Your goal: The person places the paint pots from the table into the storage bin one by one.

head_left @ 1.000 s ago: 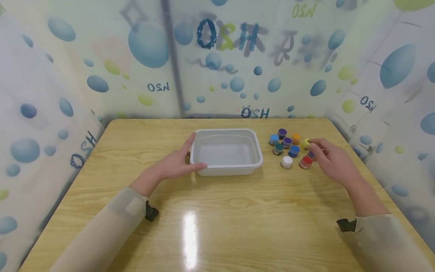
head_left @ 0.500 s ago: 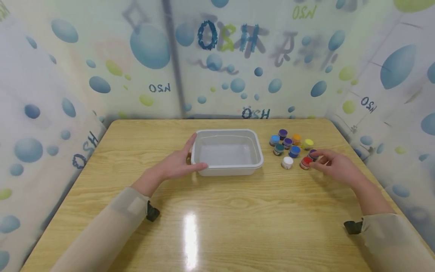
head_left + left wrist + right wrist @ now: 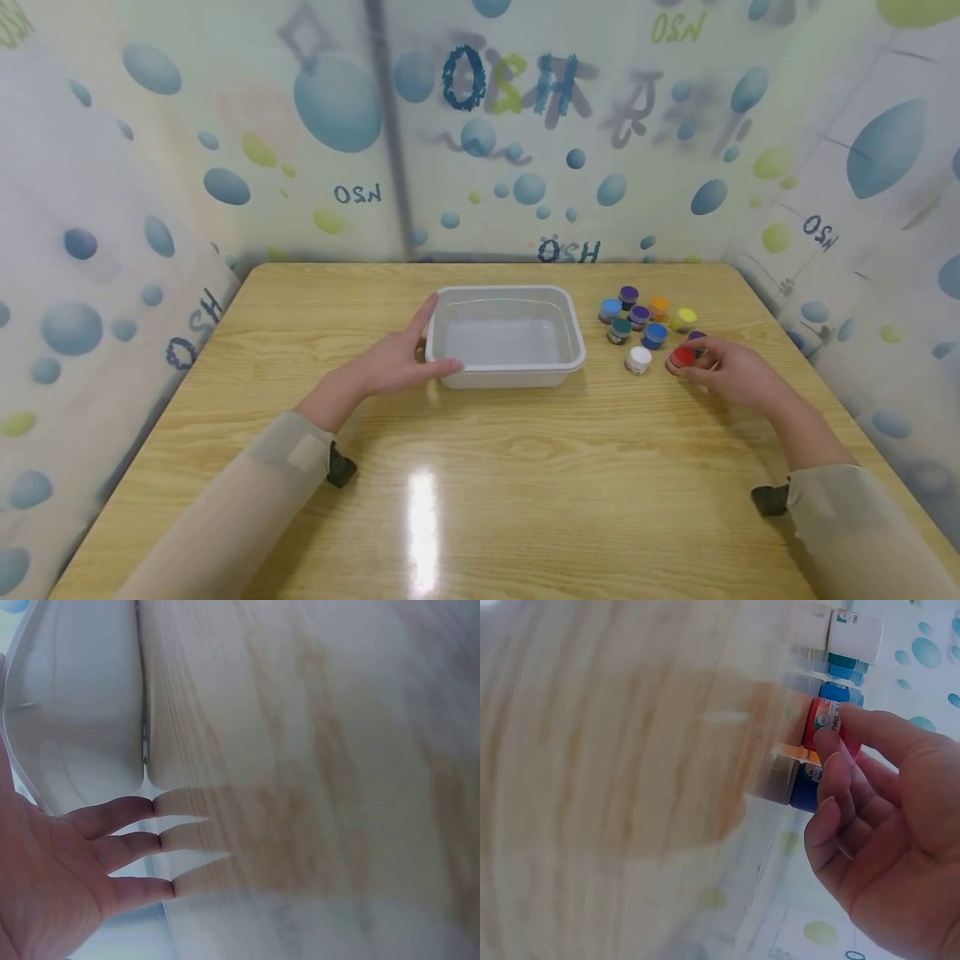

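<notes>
At the middle of the table stands a white plastic tub point(image 3: 506, 367). My left hand point(image 3: 382, 365) rests against its left end, thumb along the near rim and index finger at the far left corner. In the left wrist view, the other fingers point(image 3: 124, 851) reach out straight and touch the tabletop beside the tub. To the right, my right hand point(image 3: 738, 375) pinches a small red paint jar point(image 3: 681, 359) between thumb and fingers. The right wrist view has this red jar point(image 3: 821, 724) at the fingertips. Partly hidden behind the hand is a dark purple-lidded jar point(image 3: 697, 338).
Several more paint jars cluster right of the tub: white point(image 3: 638, 360), blue point(image 3: 655, 336), dark green point(image 3: 619, 331), light blue point(image 3: 611, 311), orange point(image 3: 659, 308), yellow point(image 3: 684, 319) and purple point(image 3: 628, 296). Bubble-patterned curtains point(image 3: 480, 167) enclose the wooden table point(image 3: 525, 483).
My right hand has come from the yellow jar toward the near side and now pinches the red jar. My left hand stays at the tub.
</notes>
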Demonstrator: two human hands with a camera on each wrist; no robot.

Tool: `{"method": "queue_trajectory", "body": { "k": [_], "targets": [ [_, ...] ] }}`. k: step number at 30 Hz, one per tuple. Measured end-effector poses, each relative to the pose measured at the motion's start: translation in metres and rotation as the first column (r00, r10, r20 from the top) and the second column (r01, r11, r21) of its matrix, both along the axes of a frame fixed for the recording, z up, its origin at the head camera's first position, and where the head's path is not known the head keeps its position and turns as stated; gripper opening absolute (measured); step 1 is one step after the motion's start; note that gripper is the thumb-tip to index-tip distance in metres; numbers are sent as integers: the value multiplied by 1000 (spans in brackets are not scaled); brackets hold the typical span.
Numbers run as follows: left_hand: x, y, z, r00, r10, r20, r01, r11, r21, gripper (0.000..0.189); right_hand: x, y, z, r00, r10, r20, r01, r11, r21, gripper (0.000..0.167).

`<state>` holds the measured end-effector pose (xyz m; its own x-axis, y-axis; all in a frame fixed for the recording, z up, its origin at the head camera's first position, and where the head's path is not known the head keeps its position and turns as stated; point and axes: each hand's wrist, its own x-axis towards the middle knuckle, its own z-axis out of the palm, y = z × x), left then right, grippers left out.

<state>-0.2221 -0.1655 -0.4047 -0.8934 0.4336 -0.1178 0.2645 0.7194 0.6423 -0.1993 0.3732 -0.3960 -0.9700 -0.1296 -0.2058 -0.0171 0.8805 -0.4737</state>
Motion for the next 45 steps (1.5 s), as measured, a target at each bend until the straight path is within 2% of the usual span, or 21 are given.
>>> {"method": "queue_trajectory", "body": {
  "k": [6,14,26,37,45],
  "targets": [
    [0,1,0,1000,1,-3,-1,1000,-8,126,2,-2,1,1000,-30,4,30,1000,-6,65],
    [1,1,0,1000,2,-9,-2,1000,-11,125,9,-12,12,990,-78,-117,72,996,-50,72],
    [0,-1,-2,1000,10,-17,-10,1000,-19,125,10,-59,39,975,-31,-222,4,993,-117,60],
    [-2,-2,-3,1000,10,-11,-10,1000,-6,125,-7,-115,58,975,26,-219,-76,972,-221,53],
    [-2,1,-3,1000,9,-17,-9,1000,-3,127,-29,-153,52,971,97,-220,-146,965,-216,51]
  ]
}}
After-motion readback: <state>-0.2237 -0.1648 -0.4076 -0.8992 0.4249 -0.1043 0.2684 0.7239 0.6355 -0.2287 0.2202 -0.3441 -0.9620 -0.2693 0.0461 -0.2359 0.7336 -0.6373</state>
